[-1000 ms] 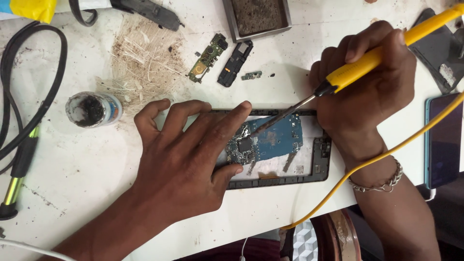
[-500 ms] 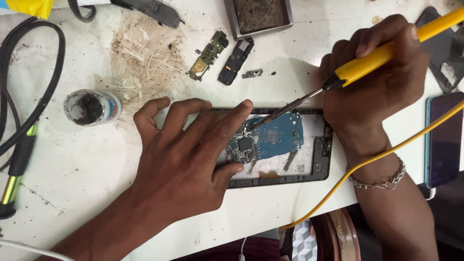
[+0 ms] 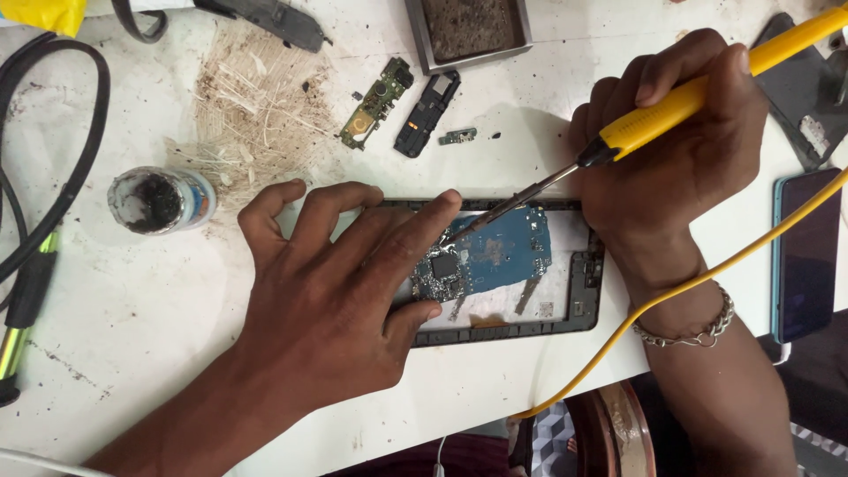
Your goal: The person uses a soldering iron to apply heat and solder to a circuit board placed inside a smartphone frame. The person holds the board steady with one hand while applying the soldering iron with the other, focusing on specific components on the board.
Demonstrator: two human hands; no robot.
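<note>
Soldering iron (image 3: 671, 110) on blue circuit board (image 3: 499, 256)

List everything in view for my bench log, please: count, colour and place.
phone frame: 1, black, centre, under left hand
circuit board: 1, blue, inside frame
soldering iron: 1, yellow handle, tip on board
small jar: 1, dark contents, left
loose phone parts: several, green and black, top centre
metal tray: 1, grey, top
phone: 1, dark screen, right edge
black cable: 1, far left
left hand: pressing frame
right hand: gripping iron
</note>
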